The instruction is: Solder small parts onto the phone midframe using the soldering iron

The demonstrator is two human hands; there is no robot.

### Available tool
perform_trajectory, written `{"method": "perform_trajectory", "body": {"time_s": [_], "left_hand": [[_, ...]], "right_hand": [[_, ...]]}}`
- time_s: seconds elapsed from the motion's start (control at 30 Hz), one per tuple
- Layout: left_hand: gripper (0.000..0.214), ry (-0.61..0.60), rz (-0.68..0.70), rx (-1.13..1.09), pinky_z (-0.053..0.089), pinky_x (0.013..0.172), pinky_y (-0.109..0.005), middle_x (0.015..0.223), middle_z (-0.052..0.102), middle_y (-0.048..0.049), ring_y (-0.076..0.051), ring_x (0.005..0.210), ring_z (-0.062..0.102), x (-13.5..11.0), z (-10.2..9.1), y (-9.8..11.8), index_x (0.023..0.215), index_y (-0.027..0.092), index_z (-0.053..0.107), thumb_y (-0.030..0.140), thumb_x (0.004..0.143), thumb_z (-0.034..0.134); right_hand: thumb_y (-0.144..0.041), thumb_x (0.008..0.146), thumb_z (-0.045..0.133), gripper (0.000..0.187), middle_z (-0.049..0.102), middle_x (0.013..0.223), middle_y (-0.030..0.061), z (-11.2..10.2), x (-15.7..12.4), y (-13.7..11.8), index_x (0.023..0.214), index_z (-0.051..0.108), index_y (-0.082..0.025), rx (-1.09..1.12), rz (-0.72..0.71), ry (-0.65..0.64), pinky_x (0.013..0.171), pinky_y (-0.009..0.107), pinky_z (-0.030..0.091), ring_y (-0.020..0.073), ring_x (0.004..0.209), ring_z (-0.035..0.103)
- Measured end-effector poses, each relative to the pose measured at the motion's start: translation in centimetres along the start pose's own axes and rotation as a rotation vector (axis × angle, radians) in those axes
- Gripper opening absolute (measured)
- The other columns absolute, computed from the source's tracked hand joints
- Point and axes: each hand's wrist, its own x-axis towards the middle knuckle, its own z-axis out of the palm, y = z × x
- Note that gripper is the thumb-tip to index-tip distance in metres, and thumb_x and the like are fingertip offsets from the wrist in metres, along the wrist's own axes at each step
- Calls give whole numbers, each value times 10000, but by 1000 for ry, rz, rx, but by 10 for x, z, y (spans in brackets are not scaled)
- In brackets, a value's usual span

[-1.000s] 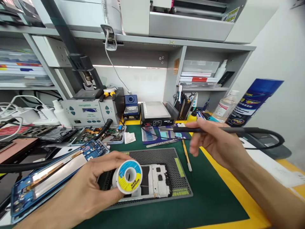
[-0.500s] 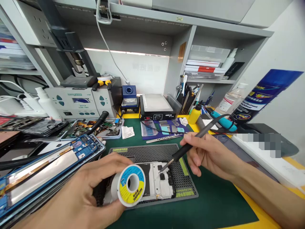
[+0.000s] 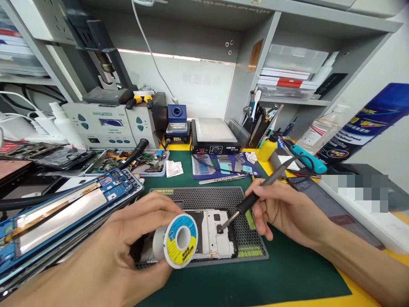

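Note:
Between the thumb and fingers of my left hand (image 3: 137, 238) is a solder spool (image 3: 181, 241) with a blue and yellow label. The spool covers part of an opened phone (image 3: 211, 234), which lies on a grey honeycomb-patterned mat (image 3: 204, 197). My right hand (image 3: 281, 209) grips a soldering iron (image 3: 247, 204) by its black handle. The iron's tip points down and left over a dark square on the phone's pale inner frame; I cannot tell whether it touches.
Blue-framed phone parts (image 3: 64, 213) are stacked at left, near a tray of circuit boards (image 3: 168, 166). Behind the mat are tweezers (image 3: 222, 179), a heating plate (image 3: 215, 130) and a soldering station (image 3: 177, 138). A yellow bottle (image 3: 267, 148) and blue spray can (image 3: 367, 123) stand at right.
The iron's tip has shifted slightly right and toward me across the phone frame, from the pale area to the dark square. The view has tilted slightly; both hands keep their holds.

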Motion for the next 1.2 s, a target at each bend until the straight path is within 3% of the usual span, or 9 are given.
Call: {"method": "perform_trajectory", "body": {"time_s": [0.13, 0.4, 0.63, 0.83, 1.1, 1.2], "left_hand": [[492, -18, -8, 14, 551, 871, -228, 1215, 688, 51, -172, 1089, 669, 1, -3, 3, 1199, 374, 610, 86, 801, 646], [438, -64, -61, -35, 567, 863, -260, 1192, 693, 14, -203, 1062, 681, 4, -2, 6, 1110, 343, 673, 67, 770, 668], [553, 4, -3, -65, 546, 732, -190, 1209, 690, 45, -170, 1041, 690, 2, 3, 4, 1202, 381, 626, 50, 759, 624], [555, -27, -15, 1, 552, 855, -228, 1232, 662, 46, -178, 1068, 670, 1, 1, 3, 1193, 378, 589, 40, 757, 649], [489, 4, -12, 7, 575, 784, -240, 1188, 696, -5, -203, 995, 696, 2, 1, 6, 1150, 319, 647, 56, 738, 653], [459, -38, -18, 12, 572, 821, -244, 1181, 696, -4, -203, 1014, 692, 2, 1, 7, 1125, 315, 662, 60, 743, 668]], "right_hand": [[-226, 866, 689, 104, 729, 586, 49, 4, -2, 3, 845, 745, -141, -2, -20, 8, 380, 214, 559, 178, 418, 690], [-259, 878, 784, 114, 705, 617, 3, 10, -8, 5, 904, 720, -169, -66, -32, -23, 386, 204, 562, 158, 433, 692], [-346, 915, 762, 218, 711, 585, -1, 19, -12, 10, 844, 638, -182, -146, -50, 33, 372, 204, 543, 149, 403, 670], [-345, 930, 741, 246, 684, 563, -22, 21, -11, 16, 803, 591, -196, -173, -44, 54, 373, 204, 532, 149, 402, 664], [-347, 927, 738, 257, 678, 561, -26, 22, -10, 20, 795, 574, -199, -191, -50, 65, 368, 202, 521, 149, 399, 662], [-340, 929, 733, 248, 681, 567, -22, 22, -10, 21, 801, 572, -201, -197, -55, 64, 372, 199, 519, 150, 406, 667]]}}
